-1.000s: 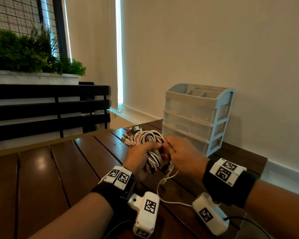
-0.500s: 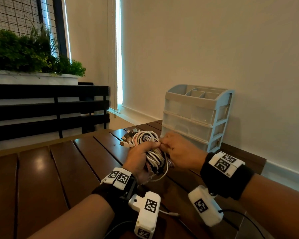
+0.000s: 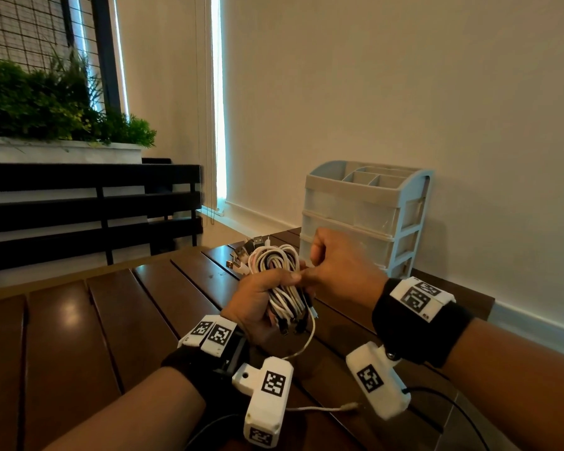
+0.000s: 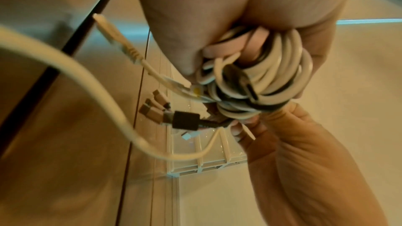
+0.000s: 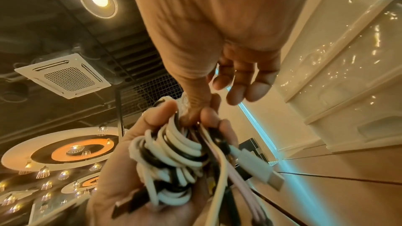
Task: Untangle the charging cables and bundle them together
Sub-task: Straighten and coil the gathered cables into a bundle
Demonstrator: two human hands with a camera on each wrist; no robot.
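Head view: left hand (image 3: 258, 307) grips the cables (image 3: 284, 281) above the table (image 3: 111, 320), fingers (image 3: 287, 275) curled round the coil. Right hand (image 3: 339, 265), just beside it, pinches 1 strand at the coil with thumb and forefinger. A loose cable end (image 3: 349, 408) trails below both hands.

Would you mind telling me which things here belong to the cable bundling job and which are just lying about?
Part of the job:
- cable bundle, gripped by the left hand
- loose white cable trailing down to the table
- right hand, pinching at the bundle

Just lying about:
- plastic drawer organizer
- planter with greenery
- dark slatted bench
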